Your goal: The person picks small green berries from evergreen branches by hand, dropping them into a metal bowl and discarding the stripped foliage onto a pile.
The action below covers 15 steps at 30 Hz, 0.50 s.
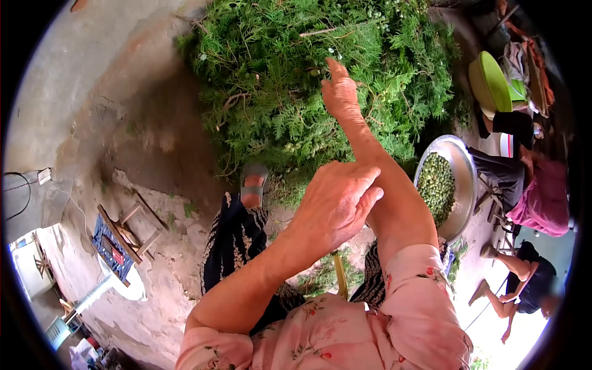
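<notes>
A large heap of green, scaly-leaved branches [271, 117] with small pale cones fills the top middle. My right hand [341, 92] is over the heap, with one finger stretched towards the foliage and nothing visible in it. Nearer to me, my left hand [339, 200] crosses in front of my right forearm. Its fingers are curled, with thumb and forefinger tips a little apart; the palm and anything inside are hidden. To the right of the heap, a wide metal basin [467, 185] holds many small green cones [436, 185].
A small wooden stool with a dark patterned seat [111, 246] is at the left. A green basin [493, 83] is at the upper right. Two people sit at the right, one in a magenta top [542, 194], one in dark clothes [536, 277]. My sandalled foot [253, 185] is beside the heap.
</notes>
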Each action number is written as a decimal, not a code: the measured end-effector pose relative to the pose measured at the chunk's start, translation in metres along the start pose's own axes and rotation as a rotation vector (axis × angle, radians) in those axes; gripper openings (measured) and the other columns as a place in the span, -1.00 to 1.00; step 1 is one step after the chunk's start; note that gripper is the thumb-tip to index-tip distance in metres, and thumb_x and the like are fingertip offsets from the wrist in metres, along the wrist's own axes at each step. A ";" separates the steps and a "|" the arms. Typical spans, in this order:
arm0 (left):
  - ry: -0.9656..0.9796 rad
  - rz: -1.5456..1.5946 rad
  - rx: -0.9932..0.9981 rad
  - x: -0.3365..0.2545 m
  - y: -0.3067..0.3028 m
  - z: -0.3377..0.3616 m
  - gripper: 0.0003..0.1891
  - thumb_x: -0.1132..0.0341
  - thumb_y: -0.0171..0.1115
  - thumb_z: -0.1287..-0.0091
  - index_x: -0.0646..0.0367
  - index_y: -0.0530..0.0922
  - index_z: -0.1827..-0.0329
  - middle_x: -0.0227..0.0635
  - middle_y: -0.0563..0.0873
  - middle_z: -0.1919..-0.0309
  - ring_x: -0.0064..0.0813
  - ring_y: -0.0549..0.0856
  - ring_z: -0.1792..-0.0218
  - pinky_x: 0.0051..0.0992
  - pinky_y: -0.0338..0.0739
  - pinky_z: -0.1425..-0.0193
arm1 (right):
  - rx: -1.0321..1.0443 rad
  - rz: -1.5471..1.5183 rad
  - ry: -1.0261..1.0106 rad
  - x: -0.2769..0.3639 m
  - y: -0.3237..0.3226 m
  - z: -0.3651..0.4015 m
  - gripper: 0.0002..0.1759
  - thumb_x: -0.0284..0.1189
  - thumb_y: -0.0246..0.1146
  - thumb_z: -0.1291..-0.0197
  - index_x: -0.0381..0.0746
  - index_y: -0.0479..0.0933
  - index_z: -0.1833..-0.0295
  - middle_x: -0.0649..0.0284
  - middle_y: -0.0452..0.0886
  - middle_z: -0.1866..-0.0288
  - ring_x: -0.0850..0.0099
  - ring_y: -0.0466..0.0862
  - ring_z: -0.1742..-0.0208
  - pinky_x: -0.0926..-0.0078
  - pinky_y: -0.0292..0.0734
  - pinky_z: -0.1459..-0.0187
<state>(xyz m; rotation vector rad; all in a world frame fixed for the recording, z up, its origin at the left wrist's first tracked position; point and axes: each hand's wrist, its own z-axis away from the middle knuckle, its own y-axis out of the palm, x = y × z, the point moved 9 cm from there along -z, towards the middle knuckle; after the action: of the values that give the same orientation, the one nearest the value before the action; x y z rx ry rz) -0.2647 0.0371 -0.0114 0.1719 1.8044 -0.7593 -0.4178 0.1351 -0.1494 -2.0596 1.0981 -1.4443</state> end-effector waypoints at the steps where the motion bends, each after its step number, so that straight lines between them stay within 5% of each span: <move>1: -0.012 0.047 -0.037 0.003 -0.004 0.000 -0.75 0.38 0.24 -0.18 0.36 0.53 0.14 -0.07 0.64 0.24 -0.08 0.61 0.25 -0.29 0.50 0.14 | -0.008 -0.001 -0.034 0.004 0.006 -0.004 -0.41 -0.59 0.19 -0.01 -0.21 0.30 -0.24 -0.03 0.47 -0.10 0.02 0.48 -0.11 0.23 0.41 -0.11; 5: 0.024 0.061 -0.085 0.003 -0.010 0.001 -0.75 0.38 0.24 -0.18 0.38 0.52 0.15 -0.05 0.64 0.28 -0.06 0.62 0.30 -0.31 0.52 0.21 | 0.153 0.077 0.117 -0.003 0.014 -0.003 -0.52 -0.58 0.24 0.01 -0.19 0.45 -0.11 0.03 0.53 0.03 0.10 0.55 0.00 0.27 0.46 -0.04; 7: -0.010 0.102 -0.021 0.005 -0.006 0.002 -0.76 0.39 0.23 -0.19 0.36 0.52 0.13 -0.04 0.64 0.30 -0.08 0.63 0.34 -0.32 0.51 0.26 | 0.134 0.033 0.169 -0.009 -0.005 0.004 -0.73 -0.56 0.28 0.02 -0.16 0.60 0.13 0.07 0.52 0.01 0.16 0.60 0.10 0.33 0.53 0.03; 8: -0.010 0.108 -0.025 0.005 -0.007 0.002 -0.76 0.39 0.23 -0.19 0.36 0.52 0.13 -0.04 0.64 0.30 -0.08 0.63 0.34 -0.32 0.51 0.26 | 0.015 0.066 0.066 0.000 -0.023 0.003 -0.90 -0.55 0.30 0.02 -0.18 0.66 0.33 0.12 0.58 0.17 0.23 0.63 0.24 0.42 0.56 0.12; 11: -0.026 0.105 -0.018 0.003 -0.010 0.004 -0.78 0.41 0.22 -0.20 0.33 0.53 0.13 -0.04 0.63 0.34 -0.13 0.63 0.41 -0.37 0.50 0.33 | 0.012 -0.284 0.332 -0.004 -0.065 -0.001 -0.87 -0.54 0.30 -0.03 -0.22 0.66 0.25 0.21 0.63 0.32 0.48 0.64 0.38 0.58 0.56 0.31; 15: -0.088 0.151 -0.049 0.006 -0.012 0.007 -0.81 0.41 0.22 -0.21 0.34 0.56 0.17 -0.09 0.65 0.40 -0.40 0.62 0.51 -0.48 0.46 0.42 | -0.125 -0.544 0.258 0.020 -0.127 -0.014 -0.84 -0.55 0.26 -0.11 -0.34 0.63 0.18 0.22 0.61 0.32 0.54 0.61 0.39 0.65 0.55 0.34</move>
<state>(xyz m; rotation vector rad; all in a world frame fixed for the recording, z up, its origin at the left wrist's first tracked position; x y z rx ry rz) -0.2672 0.0221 -0.0126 0.2360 1.7041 -0.6065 -0.3805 0.1988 -0.0437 -2.4357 0.7569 -1.9856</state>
